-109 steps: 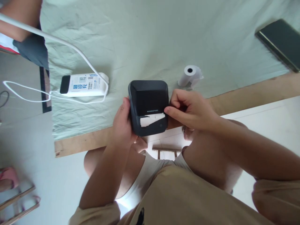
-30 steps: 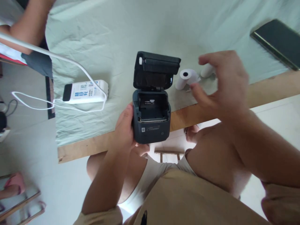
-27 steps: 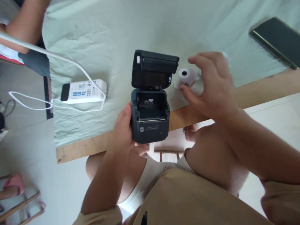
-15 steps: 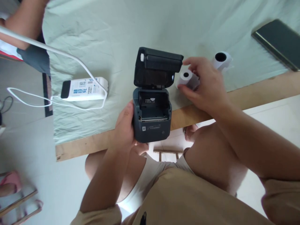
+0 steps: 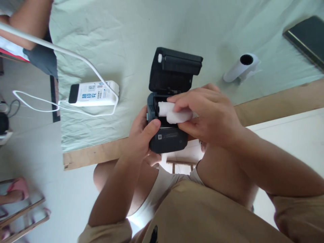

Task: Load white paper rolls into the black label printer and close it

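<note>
A small dark printer (image 5: pixel 168 140) with its lid (image 5: pixel 174 69) raised is held at the table's front edge. My left hand (image 5: pixel 141 133) grips its left side, the thumb over the rim of the compartment. Between the fingers and thumb of my right hand (image 5: pixel 209 113) is a white paper roll (image 5: pixel 165 109), lying partly inside the open compartment with a loose flap of paper over it. The fingers hide the roll's right end. A second white paper roll (image 5: pixel 235 70) with a dark core lies on the cloth to the right.
A white power bank (image 5: pixel 95 93) with a white cable (image 5: pixel 76 56) lies at left on the green cloth (image 5: pixel 131 30). A dark flat device (image 5: pixel 307 38) lies at the far right. Another person's arm (image 5: pixel 30 23) is at the upper left. Wooden table edge (image 5: pixel 96 152) in front.
My right hand has moved left with the paper roll, from beside the printer into its compartment. My left thumb has come over the printer's rim. The view has shifted slightly.
</note>
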Demonstrator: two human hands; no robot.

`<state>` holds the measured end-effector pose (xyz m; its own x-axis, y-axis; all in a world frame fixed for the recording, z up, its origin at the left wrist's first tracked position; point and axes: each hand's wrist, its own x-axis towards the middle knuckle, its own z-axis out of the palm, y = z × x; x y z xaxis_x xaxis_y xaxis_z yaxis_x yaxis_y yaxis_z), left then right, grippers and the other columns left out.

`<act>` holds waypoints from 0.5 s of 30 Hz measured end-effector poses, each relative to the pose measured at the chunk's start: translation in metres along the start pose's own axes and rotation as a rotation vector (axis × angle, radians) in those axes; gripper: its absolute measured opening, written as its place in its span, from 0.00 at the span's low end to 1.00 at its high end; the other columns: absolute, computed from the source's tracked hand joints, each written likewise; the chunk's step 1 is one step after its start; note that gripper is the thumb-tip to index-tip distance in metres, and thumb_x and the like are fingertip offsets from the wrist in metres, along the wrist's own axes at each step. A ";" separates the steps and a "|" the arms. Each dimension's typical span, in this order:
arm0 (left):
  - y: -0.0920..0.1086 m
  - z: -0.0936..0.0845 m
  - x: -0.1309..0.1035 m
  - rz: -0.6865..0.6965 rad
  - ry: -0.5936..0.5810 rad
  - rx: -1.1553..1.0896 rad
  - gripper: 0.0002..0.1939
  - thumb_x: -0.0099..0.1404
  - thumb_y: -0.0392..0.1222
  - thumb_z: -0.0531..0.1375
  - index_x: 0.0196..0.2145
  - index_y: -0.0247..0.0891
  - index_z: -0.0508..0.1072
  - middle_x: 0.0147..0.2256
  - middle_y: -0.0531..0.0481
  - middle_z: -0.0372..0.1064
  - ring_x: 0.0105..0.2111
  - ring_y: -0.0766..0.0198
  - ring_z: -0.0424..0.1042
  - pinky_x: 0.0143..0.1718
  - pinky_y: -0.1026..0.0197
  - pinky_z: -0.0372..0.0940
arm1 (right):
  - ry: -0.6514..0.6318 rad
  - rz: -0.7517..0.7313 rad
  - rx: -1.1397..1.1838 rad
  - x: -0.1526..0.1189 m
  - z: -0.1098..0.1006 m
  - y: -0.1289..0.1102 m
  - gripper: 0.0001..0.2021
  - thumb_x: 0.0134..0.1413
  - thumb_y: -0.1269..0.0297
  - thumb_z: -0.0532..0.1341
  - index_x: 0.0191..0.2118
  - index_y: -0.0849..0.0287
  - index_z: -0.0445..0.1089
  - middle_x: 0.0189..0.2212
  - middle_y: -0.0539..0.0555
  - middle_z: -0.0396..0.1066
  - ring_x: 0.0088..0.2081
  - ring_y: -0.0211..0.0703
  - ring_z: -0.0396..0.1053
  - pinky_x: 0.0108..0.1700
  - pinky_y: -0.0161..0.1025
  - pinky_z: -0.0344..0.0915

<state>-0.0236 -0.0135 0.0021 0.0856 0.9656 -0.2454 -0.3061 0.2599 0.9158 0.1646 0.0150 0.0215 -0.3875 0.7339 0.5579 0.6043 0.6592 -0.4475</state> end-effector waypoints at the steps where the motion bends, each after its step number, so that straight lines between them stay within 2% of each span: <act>1: -0.001 -0.002 0.001 0.019 -0.029 0.001 0.21 0.62 0.53 0.69 0.49 0.39 0.78 0.40 0.45 0.80 0.47 0.49 0.81 0.41 0.56 0.77 | 0.024 -0.036 -0.013 0.000 0.004 0.003 0.09 0.53 0.76 0.61 0.37 0.55 0.69 0.40 0.49 0.83 0.40 0.44 0.81 0.40 0.45 0.64; 4: -0.002 -0.002 0.002 0.047 -0.044 0.001 0.19 0.62 0.51 0.70 0.47 0.39 0.77 0.39 0.46 0.80 0.47 0.50 0.81 0.41 0.57 0.77 | 0.076 -0.098 -0.022 -0.001 0.007 0.007 0.07 0.61 0.74 0.61 0.35 0.53 0.71 0.43 0.46 0.83 0.44 0.42 0.80 0.42 0.44 0.65; 7: 0.000 0.002 0.003 0.047 -0.027 0.002 0.21 0.61 0.54 0.70 0.45 0.39 0.76 0.37 0.46 0.79 0.45 0.51 0.81 0.40 0.58 0.76 | 0.061 -0.105 -0.036 -0.003 0.002 0.003 0.08 0.65 0.71 0.61 0.34 0.51 0.72 0.38 0.45 0.82 0.41 0.41 0.78 0.40 0.44 0.64; 9: -0.001 0.002 0.003 0.084 -0.058 -0.008 0.24 0.60 0.57 0.69 0.48 0.41 0.75 0.41 0.46 0.78 0.46 0.51 0.80 0.42 0.56 0.75 | 0.020 -0.141 0.003 -0.006 0.000 -0.002 0.07 0.66 0.67 0.61 0.35 0.52 0.72 0.36 0.46 0.81 0.39 0.41 0.76 0.39 0.44 0.63; 11: -0.003 -0.002 0.004 0.133 -0.077 -0.002 0.28 0.59 0.57 0.70 0.52 0.43 0.73 0.49 0.45 0.77 0.51 0.49 0.78 0.47 0.55 0.75 | -0.050 -0.172 0.065 -0.010 0.000 -0.005 0.08 0.69 0.60 0.60 0.36 0.53 0.72 0.36 0.48 0.80 0.40 0.41 0.74 0.40 0.45 0.64; 13: -0.005 -0.008 0.004 0.161 -0.085 0.048 0.31 0.57 0.52 0.72 0.56 0.44 0.71 0.54 0.45 0.75 0.56 0.47 0.75 0.53 0.54 0.73 | -0.118 -0.189 0.109 -0.014 0.002 -0.005 0.11 0.70 0.54 0.59 0.39 0.54 0.72 0.38 0.50 0.79 0.41 0.42 0.74 0.42 0.45 0.65; 15: -0.007 -0.011 0.004 0.182 -0.090 0.111 0.34 0.56 0.46 0.73 0.59 0.45 0.70 0.56 0.46 0.75 0.58 0.47 0.74 0.56 0.54 0.72 | -0.147 -0.200 0.132 -0.016 0.001 -0.004 0.11 0.70 0.53 0.59 0.42 0.55 0.71 0.39 0.51 0.79 0.42 0.43 0.74 0.43 0.46 0.65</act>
<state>-0.0317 -0.0117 -0.0088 0.1241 0.9911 -0.0483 -0.2179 0.0747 0.9731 0.1677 0.0008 0.0132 -0.5925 0.5969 0.5410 0.4136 0.8017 -0.4315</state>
